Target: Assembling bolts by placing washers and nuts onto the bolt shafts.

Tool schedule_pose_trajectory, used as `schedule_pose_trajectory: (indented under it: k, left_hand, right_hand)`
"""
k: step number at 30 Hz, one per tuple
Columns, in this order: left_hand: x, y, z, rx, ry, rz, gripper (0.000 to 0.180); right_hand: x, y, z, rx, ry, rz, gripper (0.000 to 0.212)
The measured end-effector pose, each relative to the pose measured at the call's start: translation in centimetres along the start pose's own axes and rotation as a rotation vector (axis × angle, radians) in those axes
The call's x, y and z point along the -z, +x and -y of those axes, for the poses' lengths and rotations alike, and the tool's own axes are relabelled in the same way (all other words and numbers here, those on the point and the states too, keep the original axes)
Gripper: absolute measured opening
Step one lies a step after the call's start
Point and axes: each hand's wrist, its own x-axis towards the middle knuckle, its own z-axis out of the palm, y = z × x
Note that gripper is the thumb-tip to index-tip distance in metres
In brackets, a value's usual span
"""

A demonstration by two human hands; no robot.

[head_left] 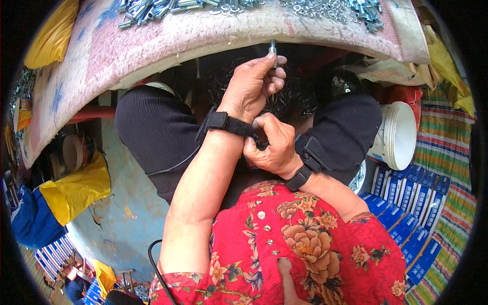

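Observation:
My left hand (254,81) is closed, pinching a short shiny metal sleeve (273,49) between thumb and fingers; it points up toward the table edge. Around my left wrist runs a black wrist strap (238,126). My right hand (275,145) is closed at that strap's end, thumb and forefinger gripping it at the underside of the left wrist. Another black band (298,178) with a small black device sits on my right wrist.
On the cloth-covered table (203,38) ahead lie heaps of metal tubes (152,9), several washers (315,10) and more metal pieces (366,14). A white bucket (399,134) stands right of my knee. Blue boxes (406,203) are stacked on the striped sheet (442,152). Dark metal parts (290,96) lie beneath the table.

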Motion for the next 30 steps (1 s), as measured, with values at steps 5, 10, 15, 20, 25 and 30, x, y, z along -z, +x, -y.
schedule_pose_trajectory:
  k: [5,10,15,20,25,30]
  left_hand:
    - [-0.4,-0.2,0.6,0.004,-0.066,-0.021,0.028]
    - [-0.9,-0.4,1.0,-0.011,-0.057,-0.076,0.028]
    - [-2.1,-0.7,1.4,-0.15,0.491,-0.145,0.024]
    - [-2.5,0.3,1.8,-0.266,0.816,-0.249,0.024]
    - [0.0,0.9,3.1,-0.464,1.167,-0.314,0.026]
    - [-0.3,0.5,3.6,-0.579,1.475,-0.303,0.022]
  right_hand:
    - [0.1,-0.2,-0.1,0.085,-0.062,-0.116,0.021]
    - [0.8,-0.4,-0.6,0.012,-0.039,-0.168,0.02]
    - [1.8,0.3,-0.3,0.088,-0.011,-0.131,0.017]
    - [2.2,1.4,0.8,0.081,-0.077,-0.17,0.02]
    - [2.3,2.3,0.9,0.148,-0.129,-0.119,0.019]
    - [2.9,3.5,1.2,0.14,-0.233,-0.017,0.015]
